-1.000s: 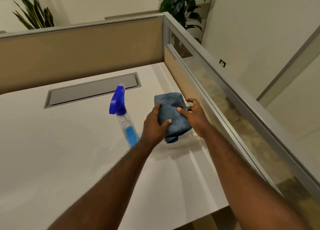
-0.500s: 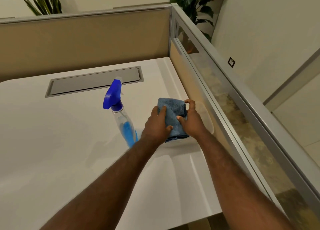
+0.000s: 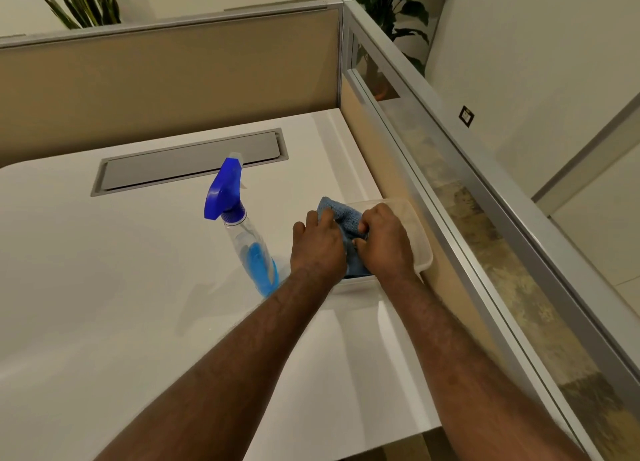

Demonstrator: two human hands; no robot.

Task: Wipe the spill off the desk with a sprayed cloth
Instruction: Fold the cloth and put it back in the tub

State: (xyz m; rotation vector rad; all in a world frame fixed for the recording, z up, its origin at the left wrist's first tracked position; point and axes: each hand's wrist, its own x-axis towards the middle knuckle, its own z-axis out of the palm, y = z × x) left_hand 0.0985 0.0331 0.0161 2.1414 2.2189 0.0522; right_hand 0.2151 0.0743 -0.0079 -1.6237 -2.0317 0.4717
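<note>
A folded blue cloth (image 3: 341, 214) lies in a clear plastic tray (image 3: 417, 232) at the right side of the white desk (image 3: 104, 304). My left hand (image 3: 317, 249) and my right hand (image 3: 384, 242) both grip the cloth from above, low inside the tray, and cover most of it. Just left of my left hand stands a clear spray bottle (image 3: 249, 245) with a blue trigger head and blue liquid in its lower half. No spill is discernible on the desk surface.
A grey cable hatch (image 3: 190, 166) is set into the desk behind the bottle. Tan partition panels (image 3: 166, 72) wall the back, and a glass-topped partition (image 3: 450, 190) runs along the right side, touching the tray. The desk's front edge lies near my forearms.
Both hands have lowered the cloth from mid-air down into the clear tray. The spray bottle has stayed in place.
</note>
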